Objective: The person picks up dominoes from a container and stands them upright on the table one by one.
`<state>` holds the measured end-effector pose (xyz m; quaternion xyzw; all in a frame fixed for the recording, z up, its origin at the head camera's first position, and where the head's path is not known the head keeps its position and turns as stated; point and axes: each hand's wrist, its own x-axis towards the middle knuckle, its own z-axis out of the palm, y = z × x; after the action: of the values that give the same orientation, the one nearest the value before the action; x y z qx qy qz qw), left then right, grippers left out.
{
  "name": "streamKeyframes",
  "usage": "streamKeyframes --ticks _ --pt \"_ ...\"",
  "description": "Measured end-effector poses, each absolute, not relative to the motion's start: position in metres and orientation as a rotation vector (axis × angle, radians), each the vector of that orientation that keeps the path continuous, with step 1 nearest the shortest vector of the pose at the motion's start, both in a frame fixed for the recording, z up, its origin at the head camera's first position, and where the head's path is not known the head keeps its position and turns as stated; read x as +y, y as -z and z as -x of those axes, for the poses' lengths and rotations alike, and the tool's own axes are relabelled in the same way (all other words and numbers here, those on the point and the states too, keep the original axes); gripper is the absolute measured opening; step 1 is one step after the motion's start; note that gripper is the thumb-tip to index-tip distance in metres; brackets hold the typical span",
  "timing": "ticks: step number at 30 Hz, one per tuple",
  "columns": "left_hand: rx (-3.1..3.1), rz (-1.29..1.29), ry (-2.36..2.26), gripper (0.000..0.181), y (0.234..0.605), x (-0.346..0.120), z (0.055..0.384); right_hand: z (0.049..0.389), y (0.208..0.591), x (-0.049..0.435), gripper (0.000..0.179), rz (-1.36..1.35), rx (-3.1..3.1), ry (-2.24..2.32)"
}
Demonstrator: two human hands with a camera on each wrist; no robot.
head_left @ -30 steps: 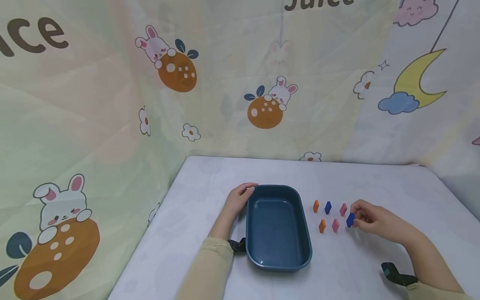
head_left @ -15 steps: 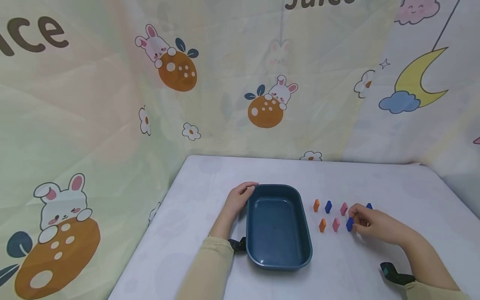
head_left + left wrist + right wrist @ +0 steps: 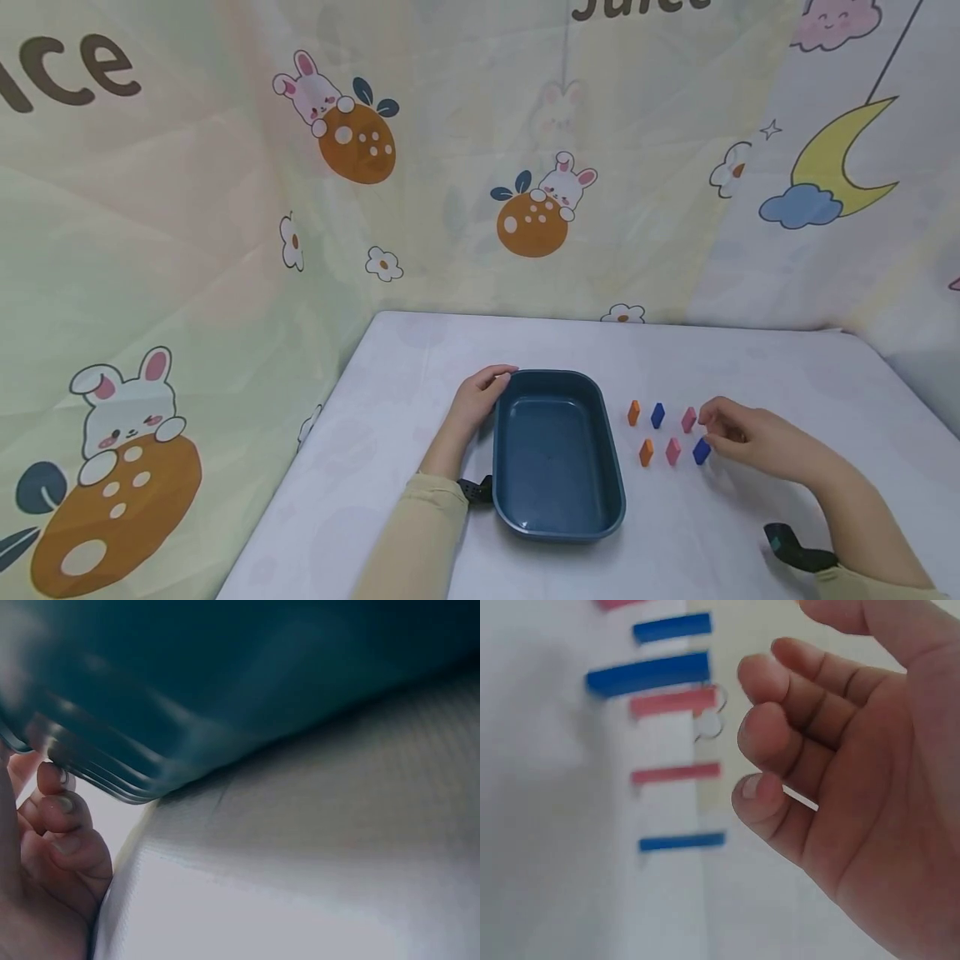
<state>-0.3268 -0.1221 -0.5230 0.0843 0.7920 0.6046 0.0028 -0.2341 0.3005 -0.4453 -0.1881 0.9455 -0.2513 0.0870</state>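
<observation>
A deep dark-blue rectangular tray (image 3: 558,529) stands on the table. My left hand (image 3: 474,402) holds its far left corner, with fingertips at the rim; the left wrist view shows these fingers curled beside the tray wall. To the tray's right, small flat blocks stand upright in two rows. My right hand (image 3: 746,435) hovers just behind the nearer blue block (image 3: 701,451), its fingers loosely bent and nothing between them. That block also shows in the right wrist view as the largest blue block (image 3: 649,673). Other blocks behind the right hand are hidden in the head view.
Two orange blocks, one of them the near orange block (image 3: 646,452), stand closest to the tray. Beside them are a blue block (image 3: 657,416) and two pink blocks, including the near pink block (image 3: 672,451). A patterned cloth (image 3: 450,208) hangs behind the table.
My right hand has set the blue block down at the right end of the near row, let go of it and drawn slightly back and up. The left hand and tray stay put.
</observation>
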Motion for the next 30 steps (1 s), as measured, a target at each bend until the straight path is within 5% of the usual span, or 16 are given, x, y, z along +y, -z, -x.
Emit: streamKeyframes --ticks 12,20,30 --pt "2.487 -0.261 -1.875 0.029 0.524 -0.126 0.326 0.219 0.388 0.218 0.043 0.745 3.104 0.514" --pt "2.482 -0.282 -1.873 0.030 0.525 -0.127 0.325 0.214 0.398 0.192 0.086 0.787 3.108 0.356" --pt "2.633 -0.204 -1.863 0.037 0.517 -0.135 0.326 0.216 0.404 0.182 0.090 0.757 3.094 0.339"
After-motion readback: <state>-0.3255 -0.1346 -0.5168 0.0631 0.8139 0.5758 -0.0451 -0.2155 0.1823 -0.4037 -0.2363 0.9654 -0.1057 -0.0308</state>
